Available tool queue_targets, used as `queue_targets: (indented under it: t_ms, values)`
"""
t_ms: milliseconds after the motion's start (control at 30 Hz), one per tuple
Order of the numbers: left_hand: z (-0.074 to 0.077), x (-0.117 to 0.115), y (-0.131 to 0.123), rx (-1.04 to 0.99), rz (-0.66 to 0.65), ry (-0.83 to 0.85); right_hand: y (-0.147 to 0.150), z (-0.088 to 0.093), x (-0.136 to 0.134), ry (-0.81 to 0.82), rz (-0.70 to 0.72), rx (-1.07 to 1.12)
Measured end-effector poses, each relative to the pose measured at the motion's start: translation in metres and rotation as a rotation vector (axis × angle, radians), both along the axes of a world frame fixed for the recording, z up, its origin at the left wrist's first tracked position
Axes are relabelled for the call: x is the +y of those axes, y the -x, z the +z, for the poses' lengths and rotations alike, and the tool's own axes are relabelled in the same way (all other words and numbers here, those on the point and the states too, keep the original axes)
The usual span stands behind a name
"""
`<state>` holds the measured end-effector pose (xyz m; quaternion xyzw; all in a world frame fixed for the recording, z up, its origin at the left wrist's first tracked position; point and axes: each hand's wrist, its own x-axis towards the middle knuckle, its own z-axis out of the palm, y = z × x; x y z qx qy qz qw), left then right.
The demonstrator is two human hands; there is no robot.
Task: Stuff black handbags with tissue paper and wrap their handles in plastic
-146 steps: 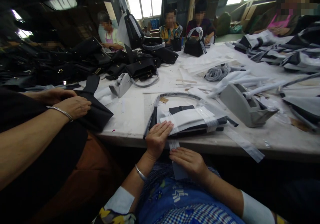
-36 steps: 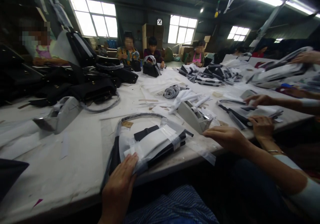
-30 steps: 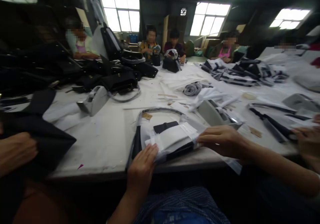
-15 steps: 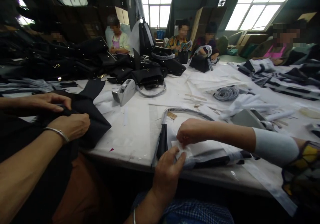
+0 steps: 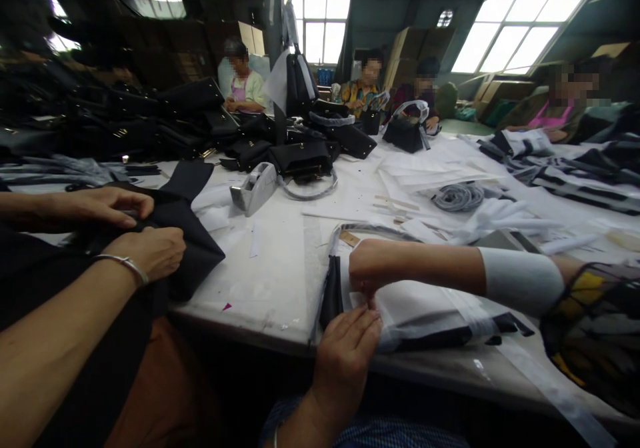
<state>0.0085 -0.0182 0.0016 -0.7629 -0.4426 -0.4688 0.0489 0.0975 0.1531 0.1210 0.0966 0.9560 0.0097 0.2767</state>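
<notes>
Head view shows us a flat, soft bundle of black material under white paper and clear film (image 5: 415,311), lying along the front edge of the long white-topped bench (image 5: 270,288), with a looped, grey film-wrapped handle (image 5: 390,231) reaching back from it. We judge the work to be well past its start: the white paper covers most of the upper face, the handle already has its film, and a wide translucent band (image 5: 475,321) crosses the right end. What seems left is the left end, where both hands are busy. The left hand (image 5: 349,355) rests on the bundle's near-left part, its fingers straight and together; the right hand (image 5: 370,268) is curled, its fingertips pointing down and meeting those of the left. We cannot tell whether either hand pinches anything there, since the tips overlap. Black ends stick out bare at the right, and a long translucent strip (image 5: 550,381) hangs loose over the bench's front edge, so that side may not be finished either. Behind the right arm, we see part of a grey tape dispenser (image 5: 510,240). Toward the back left corner, a heap of black bags (image 5: 300,158) shows little wrapping that we can make out.
</notes>
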Motion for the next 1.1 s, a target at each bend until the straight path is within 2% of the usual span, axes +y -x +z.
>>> queue_targets:
  t_ms: [100, 233, 333, 500, 600, 700, 800, 900, 1000, 1033, 1100]
  values:
    - [0.000, 0.000, -0.001, -0.011, -0.004, 0.002, 0.000, -0.001, 0.008, -0.002, -0.008, 0.009]
    - [0.000, 0.000, -0.002, -0.014, 0.006, -0.010, -0.002, -0.008, 0.024, 0.094, -0.088, 0.011]
    - [-0.001, -0.001, -0.002, -0.003, 0.014, -0.016, -0.008, -0.019, 0.040, 0.235, -0.154, 0.081]
    - [0.000, 0.000, -0.001, 0.024, 0.021, -0.023, -0.017, -0.042, 0.066, 0.538, -0.417, 0.098]
    - [0.001, 0.001, 0.000, 0.033, 0.009, -0.025, -0.020, -0.049, 0.076, 0.552, -0.488, 0.113]
    - [0.002, 0.001, 0.001, 0.031, -0.006, -0.023, -0.026, -0.044, 0.083, 0.468, -0.583, 0.182]
    - [0.001, 0.001, 0.000, 0.021, 0.002, -0.045, -0.036, -0.032, 0.075, 0.280, -0.691, 0.340]
    - [0.000, 0.001, -0.001, 0.016, 0.019, -0.060, -0.045, -0.027, 0.040, 0.196, -0.694, 0.466]
    - [0.002, 0.001, -0.003, 0.009, 0.033, -0.055, -0.056, -0.038, 0.002, 0.207, -0.637, 0.478]
    - [0.003, 0.001, -0.004, 0.001, 0.034, -0.065, -0.060, -0.044, -0.004, 0.190, -0.657, 0.484]
    - [0.003, 0.003, -0.007, -0.020, 0.039, -0.099, -0.067, -0.058, -0.002, 0.272, -0.699, 0.472]
